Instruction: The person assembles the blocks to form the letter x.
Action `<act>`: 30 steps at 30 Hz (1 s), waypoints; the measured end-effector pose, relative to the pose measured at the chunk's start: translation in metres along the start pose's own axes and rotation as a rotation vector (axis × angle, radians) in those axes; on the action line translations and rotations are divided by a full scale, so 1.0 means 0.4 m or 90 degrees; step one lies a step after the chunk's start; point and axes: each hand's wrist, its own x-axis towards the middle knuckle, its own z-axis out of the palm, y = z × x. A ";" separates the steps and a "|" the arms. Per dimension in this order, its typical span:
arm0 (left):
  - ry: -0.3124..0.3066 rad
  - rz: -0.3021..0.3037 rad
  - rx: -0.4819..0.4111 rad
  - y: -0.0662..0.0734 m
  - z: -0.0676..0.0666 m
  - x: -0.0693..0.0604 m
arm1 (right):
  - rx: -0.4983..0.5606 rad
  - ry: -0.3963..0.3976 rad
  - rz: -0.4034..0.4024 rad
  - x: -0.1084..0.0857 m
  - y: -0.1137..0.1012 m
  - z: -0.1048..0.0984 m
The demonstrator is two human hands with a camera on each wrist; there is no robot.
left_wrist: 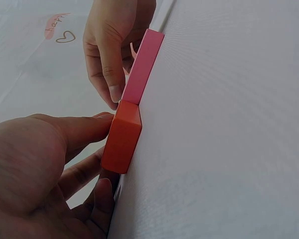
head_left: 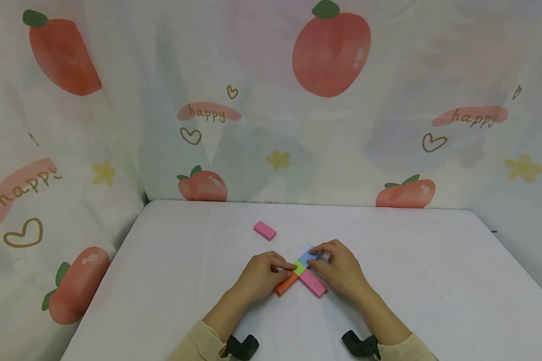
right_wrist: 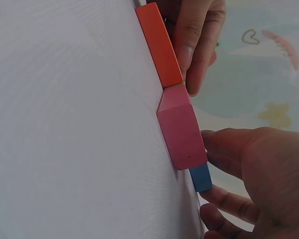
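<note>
A small green block lies at the centre of a joined group on the white table. Around it an orange block points toward the lower left, a pink block toward the lower right and a blue block toward the upper right. My left hand touches the green and orange blocks with its fingertips. My right hand pinches the blue block between thumb and fingers. In the right wrist view the pink block stands in front of part of the blue block.
Another pink block lies apart, behind the group and a little to the left. The white table meets a fruit-printed curtain at its back edge, with more curtain at the left side.
</note>
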 end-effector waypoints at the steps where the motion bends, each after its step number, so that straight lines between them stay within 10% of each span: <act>1: 0.000 0.000 0.000 0.000 0.000 0.000 | 0.000 -0.001 0.000 0.000 0.000 0.000; 30: 0.007 0.000 0.000 -0.001 0.001 0.001 | -0.002 0.010 -0.009 0.001 -0.003 -0.006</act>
